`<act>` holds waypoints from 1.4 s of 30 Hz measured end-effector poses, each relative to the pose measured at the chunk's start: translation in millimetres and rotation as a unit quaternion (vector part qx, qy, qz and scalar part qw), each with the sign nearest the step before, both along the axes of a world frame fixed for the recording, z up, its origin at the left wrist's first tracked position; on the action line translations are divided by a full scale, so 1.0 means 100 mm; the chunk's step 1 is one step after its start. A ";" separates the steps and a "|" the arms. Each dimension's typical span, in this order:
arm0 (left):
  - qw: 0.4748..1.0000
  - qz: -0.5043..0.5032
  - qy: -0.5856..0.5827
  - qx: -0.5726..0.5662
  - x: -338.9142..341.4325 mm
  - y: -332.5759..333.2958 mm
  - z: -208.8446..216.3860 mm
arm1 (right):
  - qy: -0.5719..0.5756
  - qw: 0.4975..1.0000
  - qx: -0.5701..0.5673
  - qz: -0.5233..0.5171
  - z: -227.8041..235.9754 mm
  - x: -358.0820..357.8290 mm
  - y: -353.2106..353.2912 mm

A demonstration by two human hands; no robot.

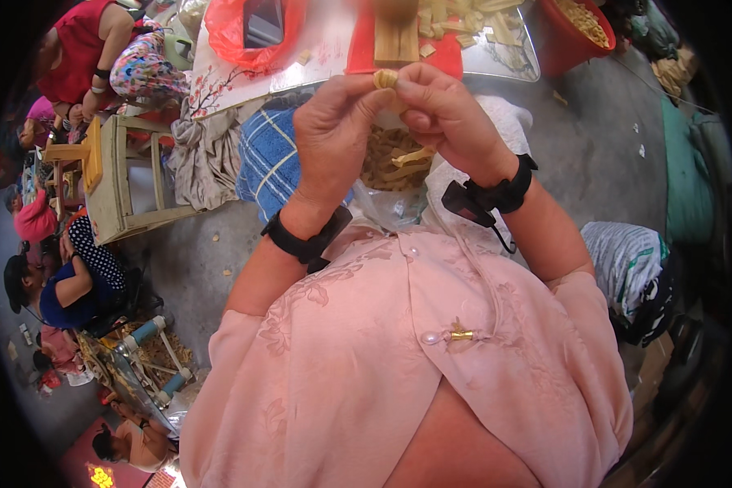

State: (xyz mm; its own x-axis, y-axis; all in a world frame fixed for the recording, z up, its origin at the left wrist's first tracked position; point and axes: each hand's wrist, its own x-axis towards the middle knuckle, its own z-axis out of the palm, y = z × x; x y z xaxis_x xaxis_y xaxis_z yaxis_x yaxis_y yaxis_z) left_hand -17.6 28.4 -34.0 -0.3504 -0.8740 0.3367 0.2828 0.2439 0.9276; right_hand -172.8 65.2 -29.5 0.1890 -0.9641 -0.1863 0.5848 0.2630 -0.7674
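Both hands meet near the table's front edge, pinching a small pale-yellow rolled piece (385, 79) between the fingertips. My left hand (333, 134) grips it from the left, with thumb and forefinger pressed together. From the right, my right hand (443, 114) closes thumb and fingers on it. Below them, a clear plastic bag (394, 207) in my lap holds many tan flat strips (390, 159). Just beyond the piece, a wooden block (396, 50) rests on a red mat (362, 53); its top is blurred. Loose yellowish strips (503, 28) lie around the mat.
A red plastic bag (224, 37) with a dark flat object stands on the table (317, 69). A red bucket (555, 45) of small pieces is at right. A blue checked towel (268, 150) hangs at left, beside a wooden stool (110, 199). Several people sit farther left.
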 end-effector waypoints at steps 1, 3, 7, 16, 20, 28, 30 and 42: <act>0.998 0.014 -0.037 -0.046 0.03 -0.04 0.00 | -0.024 0.999 0.037 -0.002 -0.01 0.00 -0.02; 0.993 0.024 -0.075 -0.091 0.10 -0.11 0.04 | -0.058 0.998 0.029 -0.023 -0.09 -0.17 -0.07; 0.995 0.032 -0.078 -0.054 0.20 -0.22 0.10 | -0.075 0.996 0.008 -0.042 -0.11 -0.30 -0.09; 0.828 0.135 -0.371 -0.398 0.13 -0.22 0.20 | 0.084 0.995 -0.058 -0.022 -0.07 -0.09 -0.10; 0.804 0.022 -0.484 -0.343 0.11 -0.20 0.10 | 0.112 0.993 -0.044 -0.003 -0.16 -0.01 -0.08; 0.795 -0.002 -0.469 -0.386 0.19 -0.69 -0.23 | 0.297 0.944 -0.138 -0.040 -0.14 0.02 -0.13; 0.829 0.025 -0.381 -0.409 0.08 -0.79 -0.28 | 0.289 0.947 -0.123 -0.059 -0.12 -0.01 -0.20; 0.953 -0.128 -0.251 0.109 -0.24 -1.06 -0.21 | 0.366 0.914 -0.078 -0.159 -0.37 -0.51 -0.66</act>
State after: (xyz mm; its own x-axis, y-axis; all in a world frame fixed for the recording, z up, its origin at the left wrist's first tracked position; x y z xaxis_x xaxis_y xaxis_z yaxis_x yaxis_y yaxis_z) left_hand -41.7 -78.0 -54.8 -0.6302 -0.7686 -0.1095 -0.1857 0.0123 0.9825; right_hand -224.1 -0.3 -66.2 -0.2253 -0.9743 -0.0072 -0.0715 0.0239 -0.9972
